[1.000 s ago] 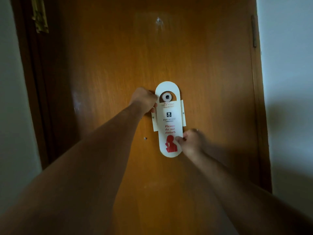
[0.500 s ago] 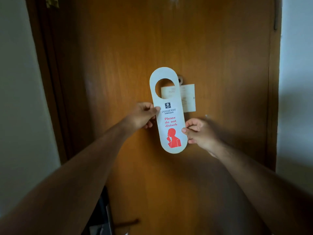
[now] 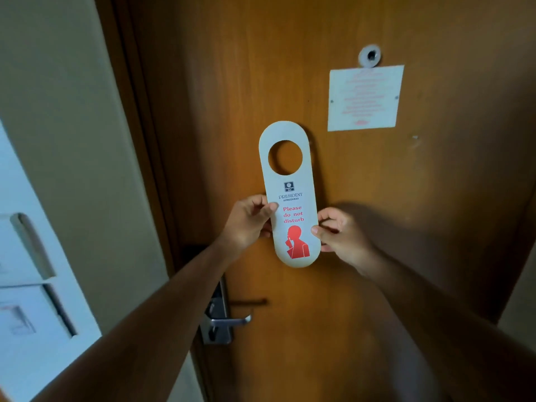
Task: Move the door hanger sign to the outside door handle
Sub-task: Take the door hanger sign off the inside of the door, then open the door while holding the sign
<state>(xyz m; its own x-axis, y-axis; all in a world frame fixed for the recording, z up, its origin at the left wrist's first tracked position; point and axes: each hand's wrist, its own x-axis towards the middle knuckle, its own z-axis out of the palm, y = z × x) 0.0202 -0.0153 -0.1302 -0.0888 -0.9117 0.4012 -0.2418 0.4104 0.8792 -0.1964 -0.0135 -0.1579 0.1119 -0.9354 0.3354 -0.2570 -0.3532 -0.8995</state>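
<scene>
On the far left is a pale wall [image 3: 72, 140]. Low and left of the grip, a metal handle [image 3: 230, 320] sticks out from the door [image 3: 232, 82]. The left hand [image 3: 249, 221] pinches the left edge of the sign [image 3: 290, 195]. The right hand [image 3: 339, 233] pinches its right edge. The sign is upright, held in front of the door. Up and right of the grip are a notice [image 3: 365, 97] and a peephole [image 3: 369, 56].

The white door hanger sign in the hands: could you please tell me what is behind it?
Behind the white door hanger sign, only the orange-brown wooden door shows, visible through its round hole. The sign's card hides the door surface directly behind it, and the fingers gripping from behind are largely covered.
</scene>
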